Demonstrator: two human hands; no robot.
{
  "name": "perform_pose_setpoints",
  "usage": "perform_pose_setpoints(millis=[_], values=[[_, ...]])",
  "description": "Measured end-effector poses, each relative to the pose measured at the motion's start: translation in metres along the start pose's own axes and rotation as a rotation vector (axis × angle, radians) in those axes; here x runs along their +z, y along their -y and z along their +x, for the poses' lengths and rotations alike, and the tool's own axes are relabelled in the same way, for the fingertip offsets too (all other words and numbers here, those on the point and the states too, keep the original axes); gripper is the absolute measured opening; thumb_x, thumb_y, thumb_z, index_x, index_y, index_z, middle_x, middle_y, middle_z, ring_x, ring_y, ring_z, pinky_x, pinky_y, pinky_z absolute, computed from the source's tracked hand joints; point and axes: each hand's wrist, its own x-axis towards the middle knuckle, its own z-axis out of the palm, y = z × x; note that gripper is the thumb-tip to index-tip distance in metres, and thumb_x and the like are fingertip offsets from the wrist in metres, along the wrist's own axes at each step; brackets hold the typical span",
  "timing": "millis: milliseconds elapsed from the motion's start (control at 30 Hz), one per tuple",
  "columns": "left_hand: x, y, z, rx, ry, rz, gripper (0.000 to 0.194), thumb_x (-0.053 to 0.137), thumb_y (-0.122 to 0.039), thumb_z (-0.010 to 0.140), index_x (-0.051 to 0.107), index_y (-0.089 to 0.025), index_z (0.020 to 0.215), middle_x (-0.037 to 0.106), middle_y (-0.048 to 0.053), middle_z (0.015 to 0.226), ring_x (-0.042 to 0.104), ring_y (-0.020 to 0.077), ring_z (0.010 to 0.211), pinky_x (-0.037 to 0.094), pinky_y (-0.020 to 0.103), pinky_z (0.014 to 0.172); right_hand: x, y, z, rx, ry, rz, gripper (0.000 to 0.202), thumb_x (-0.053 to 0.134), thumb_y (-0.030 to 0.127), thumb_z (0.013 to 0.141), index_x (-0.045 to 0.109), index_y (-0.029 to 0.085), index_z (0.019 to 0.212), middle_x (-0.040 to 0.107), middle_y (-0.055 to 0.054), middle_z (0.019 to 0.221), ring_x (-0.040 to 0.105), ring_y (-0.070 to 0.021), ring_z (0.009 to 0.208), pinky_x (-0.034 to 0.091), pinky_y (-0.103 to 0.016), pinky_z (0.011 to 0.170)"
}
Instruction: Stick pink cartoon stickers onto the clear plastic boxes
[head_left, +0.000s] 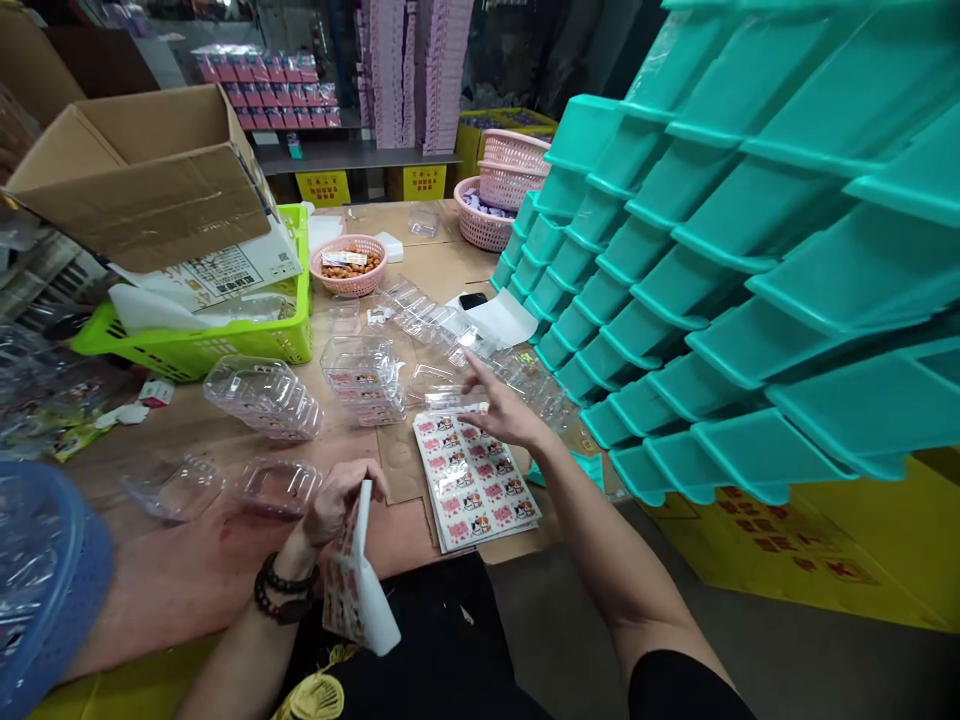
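My left hand (341, 497) grips a bent sticker sheet (347, 580), its printed side turned left and its white back curling to the right. Out over the table, my right hand (499, 405) has its fingers spread and nothing visible in them. Beneath it lies a stack of sticker sheets (472, 480) printed with cartoon cats and pink lettering. Just beyond that hand runs a row of nested clear plastic boxes (435, 320). Stacked clear boxes (364, 380) with stickers on them stand left of the sheets, and single clear boxes (277, 487) sit near my left hand.
Teal bins (675, 250) rise in a tall stack on the right. A pink basket (349, 265) of small brown items stands farther back. On the left are a green basket (195, 345) under a cardboard box (150, 180) and a blue basket (67, 580). A phone (472, 300) lies mid-table.
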Motion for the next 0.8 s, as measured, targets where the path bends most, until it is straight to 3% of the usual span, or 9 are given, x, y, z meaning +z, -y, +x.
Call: perform_pose_setpoints(millis=[133,233,300,367,433,500,567,667,800], values=[[0.023,-0.012,0.015,-0.122,-0.069,0.053,0.038,0.065,-0.045,0.084,0.074,-0.015,0.104,0.072,0.008,0.087,0.061,0.0168,0.078,0.046,0.027,0.073,-0.011,0.028,-0.026,0.234,-0.07,0.733,0.093,0.08,0.033,0.071,0.029,0.029,0.148,0.058,0.001,0.088,0.061,-0.0153,0.075,0.055,-0.034,0.075],[0.046,-0.018,0.025,-0.144,-0.01,-0.059,0.044,0.083,-0.041,0.068,0.075,-0.018,0.105,0.073,0.009,0.107,0.063,0.0226,0.104,0.046,0.032,0.092,-0.007,0.045,-0.04,0.362,-0.002,1.101,0.077,0.081,0.035,0.069,0.04,0.027,0.134,0.062,0.003,0.083,0.062,-0.0129,0.066,0.056,-0.033,0.07],[0.059,-0.019,0.029,-0.138,0.024,-0.19,0.043,0.087,-0.043,0.063,0.077,-0.017,0.097,0.074,0.01,0.107,0.065,0.0243,0.104,0.047,0.034,0.094,-0.001,0.052,-0.043,0.423,0.025,1.195,0.07,0.079,0.037,0.071,0.042,0.026,0.129,0.064,0.002,0.082,0.062,-0.0127,0.062,0.057,-0.033,0.068],[0.068,-0.018,0.03,-0.131,-0.009,-0.3,0.041,0.087,-0.046,0.062,0.079,-0.016,0.089,0.076,0.01,0.099,0.068,0.0236,0.094,0.05,0.035,0.089,0.005,0.058,-0.043,0.487,0.039,1.15,0.067,0.074,0.044,0.076,0.041,0.025,0.131,0.066,0.001,0.081,0.063,-0.0143,0.062,0.057,-0.034,0.067],[0.075,-0.016,0.029,-0.135,-0.075,-0.368,0.039,0.088,-0.046,0.061,0.079,-0.015,0.082,0.077,0.009,0.088,0.069,0.0214,0.081,0.053,0.035,0.082,0.01,0.064,-0.045,0.491,-0.081,0.94,0.072,0.068,0.052,0.081,0.036,0.024,0.139,0.068,-0.004,0.092,0.067,-0.0185,0.075,0.058,-0.039,0.073],[0.078,-0.014,0.027,-0.135,-0.141,-0.41,0.037,0.089,-0.046,0.058,0.079,-0.015,0.077,0.077,0.008,0.082,0.069,0.0201,0.075,0.054,0.033,0.077,0.013,0.072,-0.052,0.374,-0.266,0.609,0.091,0.071,0.056,0.077,0.025,0.027,0.15,0.066,-0.01,0.115,0.065,-0.0247,0.104,0.054,-0.047,0.092],[0.079,-0.011,0.025,-0.127,-0.191,-0.431,0.037,0.091,-0.045,0.055,0.079,-0.016,0.075,0.077,0.007,0.078,0.069,0.0198,0.073,0.055,0.032,0.074,0.017,0.081,-0.063,0.187,-0.335,0.336,0.112,0.08,0.052,0.07,0.011,0.03,0.156,0.057,-0.012,0.133,0.055,-0.0276,0.124,0.044,-0.051,0.107],[0.074,-0.009,0.016,-0.101,-0.237,-0.388,0.037,0.089,-0.048,0.058,0.079,-0.017,0.074,0.077,0.007,0.08,0.069,0.02,0.075,0.055,0.032,0.075,0.027,0.09,-0.078,-0.001,-0.283,0.192,0.115,0.081,0.04,0.074,0.003,0.031,0.158,0.056,-0.012,0.133,0.057,-0.0266,0.122,0.046,-0.05,0.107],[0.05,-0.017,-0.018,-0.028,-0.394,-0.215,0.04,0.088,-0.041,0.062,0.079,-0.017,0.093,0.077,0.01,0.095,0.07,0.0193,0.083,0.054,0.025,0.072,0.049,0.099,-0.07,-0.142,-0.468,0.143,0.103,0.077,0.027,0.08,0.008,0.031,0.157,0.054,-0.012,0.131,0.057,-0.0263,0.119,0.051,-0.049,0.103]])
